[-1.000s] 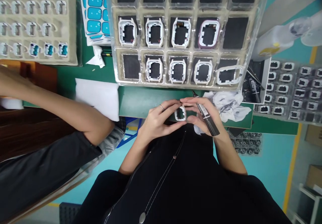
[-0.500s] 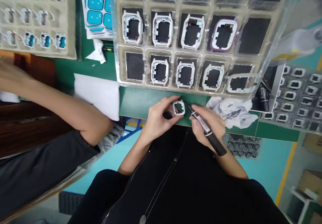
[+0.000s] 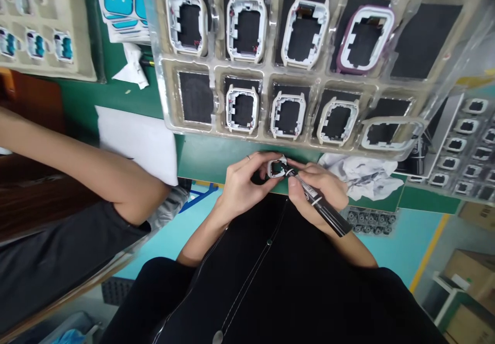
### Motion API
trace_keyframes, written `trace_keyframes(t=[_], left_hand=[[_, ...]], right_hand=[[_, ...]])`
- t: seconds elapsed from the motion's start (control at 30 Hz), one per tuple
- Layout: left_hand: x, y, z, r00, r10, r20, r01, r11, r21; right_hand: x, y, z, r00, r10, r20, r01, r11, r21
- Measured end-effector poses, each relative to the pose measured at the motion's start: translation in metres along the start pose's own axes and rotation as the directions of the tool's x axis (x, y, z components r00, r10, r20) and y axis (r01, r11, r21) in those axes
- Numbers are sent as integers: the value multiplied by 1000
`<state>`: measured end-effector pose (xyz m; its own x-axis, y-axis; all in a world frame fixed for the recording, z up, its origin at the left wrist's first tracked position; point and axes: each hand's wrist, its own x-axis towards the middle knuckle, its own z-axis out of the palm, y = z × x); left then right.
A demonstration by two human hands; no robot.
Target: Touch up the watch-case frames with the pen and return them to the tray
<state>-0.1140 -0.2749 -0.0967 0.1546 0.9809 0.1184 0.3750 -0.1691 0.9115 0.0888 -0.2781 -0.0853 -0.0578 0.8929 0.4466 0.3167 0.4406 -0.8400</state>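
Between its thumb and fingers, my left hand [image 3: 245, 183] pinches a small white frame [image 3: 271, 169] near the table's front edge. My right hand [image 3: 319, 186] is closed around a black marker [image 3: 328, 214] with a pale label. The marker's tip end is at the right side of the frame, and the right fingers are close against it; the exact contact is hard to see. Beyond the hands lies a clear plastic tray [image 3: 270, 71] with black-lined compartments. Several of them hold white watch-like frames, and one frame has a purple rim.
Crumpled white paper [image 3: 358, 176] lies right of my hands. A folded white cloth [image 3: 135, 140] is to the left, beside another person's forearm [image 3: 73, 153]. A beige tray [image 3: 46, 65] stands at the far left, and trays of small parts [image 3: 469, 148] are at the right.
My right hand has brought the marker left to the small frame, closing the gap between them. The view has shifted, so the large tray looks nearer.
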Motion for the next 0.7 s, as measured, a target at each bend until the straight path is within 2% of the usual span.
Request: trace_keyframes(t=[0.3, 0.7], left_hand=[[0, 3, 4, 999, 43, -33, -41, 997, 72], [-1, 6, 4, 994, 105, -29, -100, 983, 151]], right_hand=[[2, -2, -2, 999, -19, 41, 21, 999, -48], [0, 2, 2, 997, -82, 7, 82, 995, -61]])
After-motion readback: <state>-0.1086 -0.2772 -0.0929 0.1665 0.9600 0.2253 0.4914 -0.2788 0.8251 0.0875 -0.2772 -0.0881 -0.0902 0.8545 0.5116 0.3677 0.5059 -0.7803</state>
